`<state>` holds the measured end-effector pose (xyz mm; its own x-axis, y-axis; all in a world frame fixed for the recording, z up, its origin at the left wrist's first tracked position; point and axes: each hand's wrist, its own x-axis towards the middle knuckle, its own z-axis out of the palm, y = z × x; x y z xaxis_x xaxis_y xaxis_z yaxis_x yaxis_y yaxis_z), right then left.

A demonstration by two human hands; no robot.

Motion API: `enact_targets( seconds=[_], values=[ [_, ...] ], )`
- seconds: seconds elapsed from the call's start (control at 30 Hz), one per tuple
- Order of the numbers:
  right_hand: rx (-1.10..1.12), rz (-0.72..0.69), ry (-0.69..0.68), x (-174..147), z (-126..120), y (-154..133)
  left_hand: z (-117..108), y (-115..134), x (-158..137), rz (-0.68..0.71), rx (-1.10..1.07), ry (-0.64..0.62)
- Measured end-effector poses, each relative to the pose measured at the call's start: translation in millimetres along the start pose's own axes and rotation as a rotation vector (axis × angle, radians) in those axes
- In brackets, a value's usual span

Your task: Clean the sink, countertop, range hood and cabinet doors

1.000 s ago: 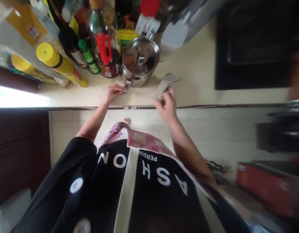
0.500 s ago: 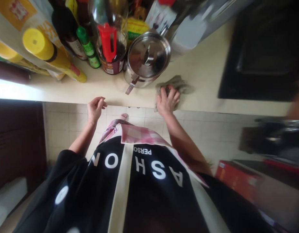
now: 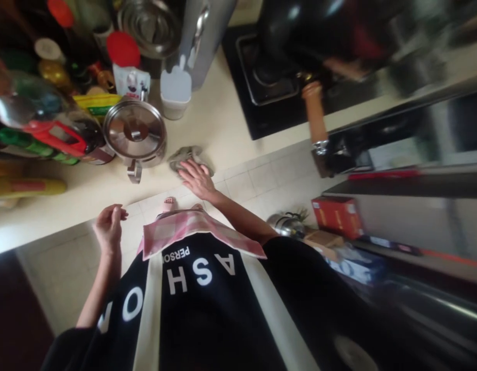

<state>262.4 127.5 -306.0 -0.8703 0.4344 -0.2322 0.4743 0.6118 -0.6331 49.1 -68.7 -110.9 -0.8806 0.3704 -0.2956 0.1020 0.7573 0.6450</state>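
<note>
My right hand (image 3: 198, 179) presses a crumpled grey-green cloth (image 3: 186, 154) against the cream countertop (image 3: 226, 149), fingers over the fabric, near the counter's front edge. To the left of the cloth stands a steel pot (image 3: 135, 129) with a glass lid and a metal handle pointing at me. My left hand (image 3: 109, 226) hovers by the front edge, apart from the counter, its fingers curled in and nothing visible in them. Behind the cloth is a pale plastic container (image 3: 176, 93).
Bottles crowd the left, among them a large one with a red handle (image 3: 64, 136) and a yellow one (image 3: 25, 188) near the edge. A black stove (image 3: 244, 98) bears a wok (image 3: 300, 31), whose wooden handle (image 3: 314, 111) juts past the counter. Shelves hold a red box (image 3: 336, 216).
My view has swung right, showing more of the stove and wok. My right hand has moved the cloth along the counter, and its fingers now lie flatter. The left hand stays curled.
</note>
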Motion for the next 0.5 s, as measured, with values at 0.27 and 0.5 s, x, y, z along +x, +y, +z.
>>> enact_targets(
  seconds=[0.27, 0.5],
  values=[
    [0.050, 0.445, 0.126, 94, -52, 109, 9, 20, 7, -0.004, 0.139, -0.130],
    [0.013, 0.334, 0.171, 115, -44, 73, 44, 36, 13, -0.029, 0.150, -0.125]
  ],
)
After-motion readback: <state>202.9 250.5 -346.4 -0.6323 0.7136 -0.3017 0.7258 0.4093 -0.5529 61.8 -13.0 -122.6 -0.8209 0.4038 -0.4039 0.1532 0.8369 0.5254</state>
